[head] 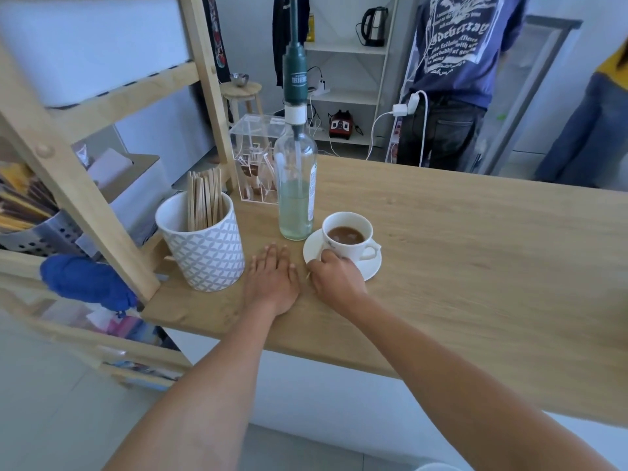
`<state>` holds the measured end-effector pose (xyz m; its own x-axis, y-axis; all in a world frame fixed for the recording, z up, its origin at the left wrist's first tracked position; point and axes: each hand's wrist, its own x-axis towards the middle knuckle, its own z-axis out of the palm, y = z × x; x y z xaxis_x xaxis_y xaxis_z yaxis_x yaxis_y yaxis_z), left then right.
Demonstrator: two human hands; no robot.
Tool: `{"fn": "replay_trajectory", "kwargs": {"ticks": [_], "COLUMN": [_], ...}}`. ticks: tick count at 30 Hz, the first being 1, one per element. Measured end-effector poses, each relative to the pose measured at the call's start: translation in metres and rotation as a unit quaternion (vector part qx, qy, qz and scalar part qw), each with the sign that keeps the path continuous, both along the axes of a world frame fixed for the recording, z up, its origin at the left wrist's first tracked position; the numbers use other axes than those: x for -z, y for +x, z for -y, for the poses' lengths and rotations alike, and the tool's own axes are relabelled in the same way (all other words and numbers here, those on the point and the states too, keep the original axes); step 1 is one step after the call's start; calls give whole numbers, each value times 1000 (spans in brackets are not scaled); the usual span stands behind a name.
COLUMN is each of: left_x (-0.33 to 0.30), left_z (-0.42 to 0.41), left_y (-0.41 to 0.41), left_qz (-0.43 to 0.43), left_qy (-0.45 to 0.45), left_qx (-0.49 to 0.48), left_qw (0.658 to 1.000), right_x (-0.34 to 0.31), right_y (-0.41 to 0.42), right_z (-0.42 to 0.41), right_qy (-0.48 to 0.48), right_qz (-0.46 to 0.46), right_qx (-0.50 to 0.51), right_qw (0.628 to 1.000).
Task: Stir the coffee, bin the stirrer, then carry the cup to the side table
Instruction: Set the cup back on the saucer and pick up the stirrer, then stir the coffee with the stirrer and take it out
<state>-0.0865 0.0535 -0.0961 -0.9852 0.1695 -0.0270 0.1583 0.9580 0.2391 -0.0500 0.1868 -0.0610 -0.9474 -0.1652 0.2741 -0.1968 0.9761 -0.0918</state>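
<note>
The right hand [334, 278] curls against one coffee cup [346, 235] on its saucer [370, 270], a stirrer tip [308, 275] poking out at nine o'clock — grip unclear. The left hand [272, 280] lies flat, released, on the counter [458, 249]. One bottle [295, 192] at eleven o'clock — one pot of sticks [204, 239] beyond.

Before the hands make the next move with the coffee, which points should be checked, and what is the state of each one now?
1. Coffee in the cup: ok, level below the rim.
2. Cup sits on its saucer: ok.
3. Right hand at the cup's near side: ok, touching; firm grip: cannot tell.
4. Left hand free: ok, flat on the counter.
5. Stirrer in hand: cannot tell; only a small wooden tip shows beside the right hand.
6. Glass bottle close behind the cup: not ok, easy to bump.
</note>
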Motion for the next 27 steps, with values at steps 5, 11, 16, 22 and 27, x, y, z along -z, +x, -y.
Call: {"fn": "replay_trajectory", "kwargs": {"ticks": [5,11,16,22,27], "left_x": [0,-1,-2,-1,-1], "left_z": [1,0,0,1,1], "left_y": [1,0,0,0,0], "left_qz": [9,10,19,17,14], "left_qy": [2,-6,-11,-11,-13], "left_qx": [7,7,6,5,6], "left_qw": [1000,1000,1000,1000,1000], "right_x": [-5,-50,-106,-111,-106], "right_y": [9,14,18,1,-12], "right_z": [-1,-15,-43,-64,-55], "right_qy": [-62,-225,-307,-186,-204], "right_qz": [-87,-241,-281,-140,-65], "right_qx": [3,36,92,115,75], "right_qw": [994,943,905,966,974]}}
